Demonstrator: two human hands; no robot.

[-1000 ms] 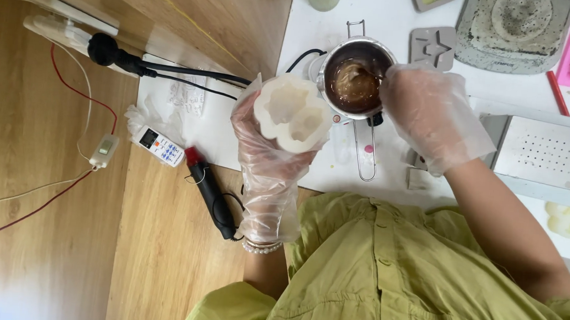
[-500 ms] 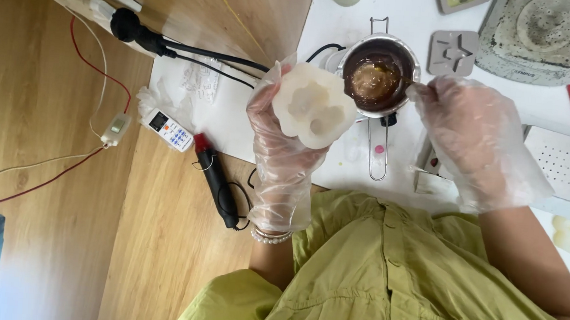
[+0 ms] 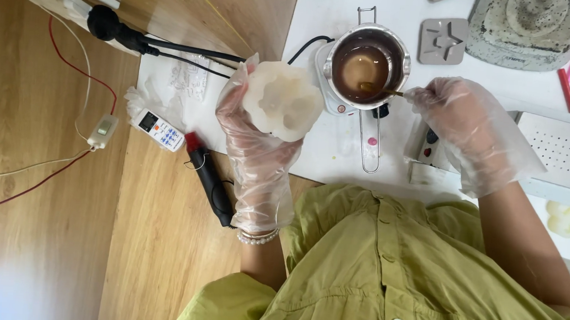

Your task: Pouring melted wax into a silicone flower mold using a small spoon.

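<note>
**Mould held up, spoon in the melting pot**

Mould (image 3: pixel 282 100), pale and lobed, sits cupped in my left hand (image 3: pixel 259 145), gloved fingers (image 3: pixel 234 121) curled round its edge, just left of the pot (image 3: pixel 366 66). My right hand (image 3: pixel 462 128) pinches a spoon (image 3: pixel 381 90) dipped in brown liquid. I judge it best to hold the mould level and close to the rim, above the white bench (image 3: pixel 338 150).

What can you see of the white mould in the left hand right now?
The white mould is a rounded, lumpy block, translucent white, silicone by its look. Its upturned face has several shallow rounded cavities, which look empty. The gloved left hand holds it from below, tilted toward the camera, above the white tabletop. It sits just left of the small metal pot of brown liquid; whether they touch is unclear.
</note>
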